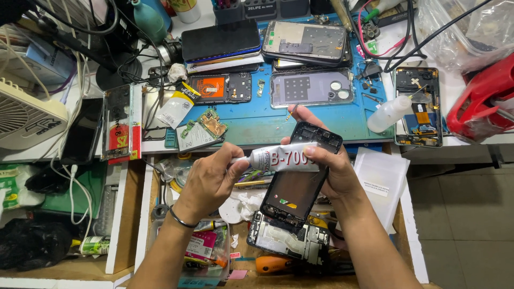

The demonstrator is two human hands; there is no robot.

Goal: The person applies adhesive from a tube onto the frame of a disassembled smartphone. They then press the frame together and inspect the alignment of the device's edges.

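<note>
My right hand (327, 160) holds a black phone frame (297, 179) upright and tilted, and a silver tube of glue (281, 158) lies across its upper part under my thumb. A thin pin or tool (292, 111) sticks out between my right fingers. My left hand (211, 179) pinches the cap end of the glue tube (242, 159) with fingertips closed on it. Both hands are above an open drawer, just in front of the blue work mat (267, 123).
Several phones and back covers (310, 88) lie on the mat, with circuit boards (206, 126) at its left. A white squeeze bottle (390, 112) and an opened phone (418, 107) sit right. A white fan (27, 115) stands left. The drawer holds another phone chassis (289, 241) and clutter.
</note>
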